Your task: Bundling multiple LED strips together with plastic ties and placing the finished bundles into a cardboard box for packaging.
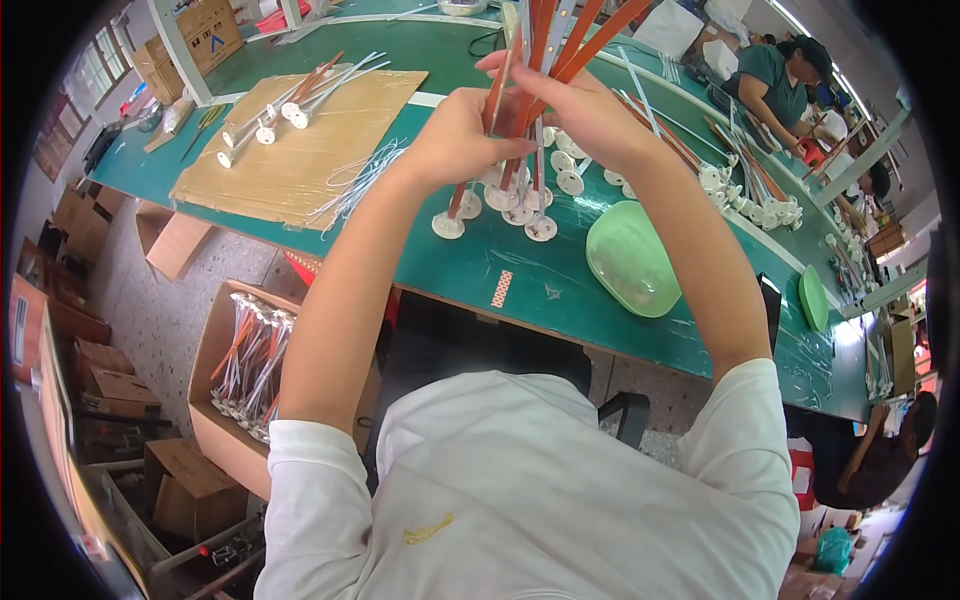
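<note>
A green workbench (440,275), cartons (205,35) and co-workers (768,85) suggest a workshop.

Brown cardboard box (212,42) behind a white post (180,50)

At upper centre we see orange strips (540,25) and white discs (541,229); upper left, tan cardboard (340,110); right of centre, 1 pale-green dish (635,262) on the green tabletop (450,280); at left, a speckled grey floor (228,258); lower centre, a white shirt (580,480) with 1 yellow mark (428,530).
</note>
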The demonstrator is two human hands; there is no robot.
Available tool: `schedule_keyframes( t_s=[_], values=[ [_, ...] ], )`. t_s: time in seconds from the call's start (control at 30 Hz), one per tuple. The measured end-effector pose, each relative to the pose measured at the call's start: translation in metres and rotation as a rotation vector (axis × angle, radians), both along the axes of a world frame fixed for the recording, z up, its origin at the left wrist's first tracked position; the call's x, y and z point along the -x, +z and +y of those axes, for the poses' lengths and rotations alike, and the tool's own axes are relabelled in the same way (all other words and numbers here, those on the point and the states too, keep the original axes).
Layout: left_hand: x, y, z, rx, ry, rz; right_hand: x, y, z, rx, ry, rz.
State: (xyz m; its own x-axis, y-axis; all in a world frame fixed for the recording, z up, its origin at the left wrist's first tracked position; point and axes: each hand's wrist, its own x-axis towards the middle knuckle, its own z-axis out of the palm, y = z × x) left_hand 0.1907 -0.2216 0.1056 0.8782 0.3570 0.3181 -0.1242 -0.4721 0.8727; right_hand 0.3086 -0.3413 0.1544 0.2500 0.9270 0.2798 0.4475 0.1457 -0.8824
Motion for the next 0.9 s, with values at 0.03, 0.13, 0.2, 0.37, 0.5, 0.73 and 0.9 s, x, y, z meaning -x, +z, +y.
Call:
schedule_keyframes(
  t_s=[0.03, 0.13, 0.2, 0.37, 0.5, 0.73, 0.9],
  values=[
    [-0.001, -0.001, 0.000, -0.019, 0.017, -0.035, -0.005, -0.002, 0.000, -0.015, 0.020, -0.048],
    [0.000, -0.005, 0.003, 0.067, 0.006, -0.068, -0.016, -0.007, -0.005, 0.001, -0.009, -0.358],
    [-0.001, -0.009, 0.009, 0.053, 0.029, -0.060, -0.014, -0.013, -0.011, 0.001, -0.049, -0.447],
    [0.002, -0.005, 0.009, 0.048, 0.044, 0.009, -0.015, -0.029, -0.009, 0.011, -0.113, -0.477],
    [0.006, -0.004, 0.009, 0.022, 0.084, 0.022, -0.019, -0.034, -0.009, 0.001, -0.090, -0.425],
    [0.004, -0.008, 0.011, 0.017, 0.064, -0.045, -0.020, -0.061, -0.002, 0.149, -0.153, -0.486],
    [0.004, -0.009, 0.013, -0.013, 0.109, -0.001, -0.015, -0.061, -0.002, 0.180, -0.205, -0.523]
  ],
)
